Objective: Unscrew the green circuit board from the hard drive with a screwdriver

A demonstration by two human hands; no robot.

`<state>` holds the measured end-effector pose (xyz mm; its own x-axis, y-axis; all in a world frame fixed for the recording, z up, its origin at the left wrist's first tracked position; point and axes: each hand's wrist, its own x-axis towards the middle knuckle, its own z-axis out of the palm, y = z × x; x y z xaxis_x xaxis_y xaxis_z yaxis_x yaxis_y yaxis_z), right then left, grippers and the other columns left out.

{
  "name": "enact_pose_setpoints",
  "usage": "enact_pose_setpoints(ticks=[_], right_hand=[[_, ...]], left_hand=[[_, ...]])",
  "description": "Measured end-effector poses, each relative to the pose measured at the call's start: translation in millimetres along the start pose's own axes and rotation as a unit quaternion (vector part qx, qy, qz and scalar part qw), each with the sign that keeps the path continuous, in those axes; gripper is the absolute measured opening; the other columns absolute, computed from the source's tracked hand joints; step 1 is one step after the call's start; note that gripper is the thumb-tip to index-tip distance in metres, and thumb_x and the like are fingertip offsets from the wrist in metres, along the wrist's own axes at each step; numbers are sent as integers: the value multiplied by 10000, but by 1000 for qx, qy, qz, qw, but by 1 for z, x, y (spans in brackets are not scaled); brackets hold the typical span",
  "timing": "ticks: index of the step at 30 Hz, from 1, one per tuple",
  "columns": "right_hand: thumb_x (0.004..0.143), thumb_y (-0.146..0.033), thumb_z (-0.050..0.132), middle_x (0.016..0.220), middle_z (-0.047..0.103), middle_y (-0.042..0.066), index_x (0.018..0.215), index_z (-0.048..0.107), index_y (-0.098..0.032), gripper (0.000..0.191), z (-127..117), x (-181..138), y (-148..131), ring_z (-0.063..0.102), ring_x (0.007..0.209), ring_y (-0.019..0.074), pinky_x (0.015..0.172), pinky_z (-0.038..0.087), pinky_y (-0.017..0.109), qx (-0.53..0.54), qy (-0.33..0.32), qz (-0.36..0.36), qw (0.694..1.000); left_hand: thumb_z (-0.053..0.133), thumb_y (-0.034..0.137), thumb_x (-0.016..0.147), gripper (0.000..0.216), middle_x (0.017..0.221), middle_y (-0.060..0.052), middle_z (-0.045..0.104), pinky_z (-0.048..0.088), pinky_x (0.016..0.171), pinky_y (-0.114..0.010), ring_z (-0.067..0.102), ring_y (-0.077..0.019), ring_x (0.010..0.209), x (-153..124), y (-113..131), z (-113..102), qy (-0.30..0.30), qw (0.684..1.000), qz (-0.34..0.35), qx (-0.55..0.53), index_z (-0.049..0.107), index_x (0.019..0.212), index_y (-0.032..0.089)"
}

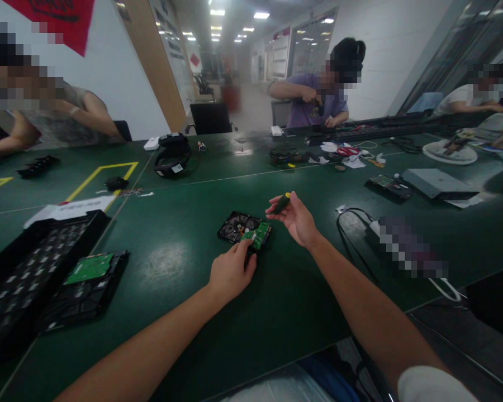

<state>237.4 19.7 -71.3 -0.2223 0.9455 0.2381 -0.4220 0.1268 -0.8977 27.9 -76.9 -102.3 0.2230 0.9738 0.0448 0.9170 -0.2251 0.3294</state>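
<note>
A hard drive (pixel 233 228) lies on the green table in front of me, its green circuit board facing up. My left hand (pixel 231 272) grips the near edge, its fingertips on the circuit board and its thumb at the side. In my right hand (pixel 298 221), just right of the drive, is a screwdriver (pixel 282 203) with a dark green and yellow handle. Its shaft and tip cannot be made out. Another hard drive (pixel 90 269) with a green board rests to the left, beside a long black tray (pixel 23 265).
At right are a blurred-out device (pixel 411 245) with a cable, a grey metal box (pixel 433 183) and another drive (pixel 389 187). A black headset (pixel 172 156) and cables (pixel 285 157) lie farther back. Co-workers sit across the table, one (pixel 318 100) in purple.
</note>
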Motion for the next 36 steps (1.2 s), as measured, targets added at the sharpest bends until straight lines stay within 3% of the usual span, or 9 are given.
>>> enact_pose_setpoints(ticks=[3,13,22,32,36], right_hand=[[973,-720,514,911,723,61,1024,757,-221,557,0,0,0,714,933,222,873,618,399,3,6,3,1000],[958,-582,645,988,701,47,1066,745,-255,359,-2,-1,-1,673,981,206,764,631,339,-33,5,-17,999],[957,-688,577,967,756,62,1018,723,-229,485,0,0,2,731,1000,237,932,616,430,4,7,7,1000],[961,-586,636,1012,719,49,1081,745,-250,372,-2,-1,-2,680,1000,212,819,634,368,-26,-1,-9,1000],[943,-554,682,1039,727,49,1023,737,-243,326,-1,-2,-2,689,1031,218,858,626,383,-24,-14,-11,1000]], left_hand=[[474,407,1045,434,1200,-73,735,520,745,-325,742,-229,884,0,1,-1,-5,1000,-6,3,502,1452,260],[473,403,1043,421,1172,-63,742,511,728,-320,737,-226,871,0,0,0,-3,1000,0,-2,502,1436,255],[475,403,1043,430,1204,-73,735,513,736,-321,737,-226,883,0,1,-1,-10,1000,-8,-2,503,1447,258],[460,406,1046,414,1166,-63,735,487,704,-320,729,-222,857,0,0,0,0,1000,4,-4,501,1432,262],[460,404,1042,414,1161,-58,736,473,682,-323,726,-221,847,0,-1,0,6,1000,8,-6,501,1427,257]])
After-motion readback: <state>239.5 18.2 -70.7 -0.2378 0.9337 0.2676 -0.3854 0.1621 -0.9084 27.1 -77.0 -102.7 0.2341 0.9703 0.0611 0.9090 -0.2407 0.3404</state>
